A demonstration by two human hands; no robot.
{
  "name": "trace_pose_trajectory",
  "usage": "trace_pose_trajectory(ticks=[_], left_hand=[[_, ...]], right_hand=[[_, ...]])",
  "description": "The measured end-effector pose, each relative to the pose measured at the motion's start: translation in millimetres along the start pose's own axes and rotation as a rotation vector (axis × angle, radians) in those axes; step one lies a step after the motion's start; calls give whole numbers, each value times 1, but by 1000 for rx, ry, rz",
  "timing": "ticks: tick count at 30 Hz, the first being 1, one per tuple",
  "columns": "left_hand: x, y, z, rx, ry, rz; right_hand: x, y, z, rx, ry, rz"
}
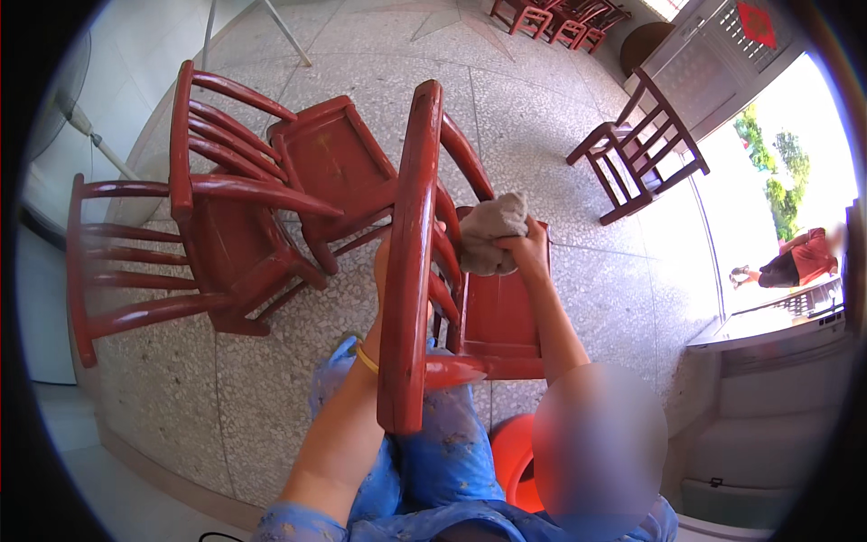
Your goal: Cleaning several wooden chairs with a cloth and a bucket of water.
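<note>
A red wooden chair (410,271) stands close in front of me, its top rail nearest the camera. My right hand (528,245) holds a crumpled grey cloth (491,237) beside the backrest slats, above the chair's seat (501,311). My left arm, with a yellow band at the wrist, reaches behind the top rail. Only bits of my left hand (440,230) show past the rail, at the slats; the rail hides the rest, so its grip cannot be made out.
Two red chairs (332,159) (237,237) stand at the left. Another chair (640,149) is at the upper right. An orange-red bucket (511,450) sits below the near chair. A standing fan (68,101) is far left. Beyond the doorway is a person (799,261).
</note>
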State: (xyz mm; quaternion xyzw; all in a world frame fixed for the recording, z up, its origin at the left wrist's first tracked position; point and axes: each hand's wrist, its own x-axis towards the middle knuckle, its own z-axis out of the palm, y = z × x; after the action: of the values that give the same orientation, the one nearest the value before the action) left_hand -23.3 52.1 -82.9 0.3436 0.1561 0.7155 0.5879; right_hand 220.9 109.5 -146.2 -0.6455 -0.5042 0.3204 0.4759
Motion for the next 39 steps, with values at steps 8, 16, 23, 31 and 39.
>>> trace_pose_trajectory(ticks=[8,16,23,31,39], left_hand=[[21,32,21,-62,90,-221],[0,75,45,-742,-5,-654],[33,28,40,-398,370,-312],[25,29,4,-349,-110,-426],[33,11,9,-462,85,-318]], right_hand=[[-119,-205,-7,255,-74,-314],[-165,-230,30,-280,-189,-998],[-64,-250,68,-453,-14,-906],[71,-266,97,-703,49,-633],[-30,-257,84,-608,10,-1008]])
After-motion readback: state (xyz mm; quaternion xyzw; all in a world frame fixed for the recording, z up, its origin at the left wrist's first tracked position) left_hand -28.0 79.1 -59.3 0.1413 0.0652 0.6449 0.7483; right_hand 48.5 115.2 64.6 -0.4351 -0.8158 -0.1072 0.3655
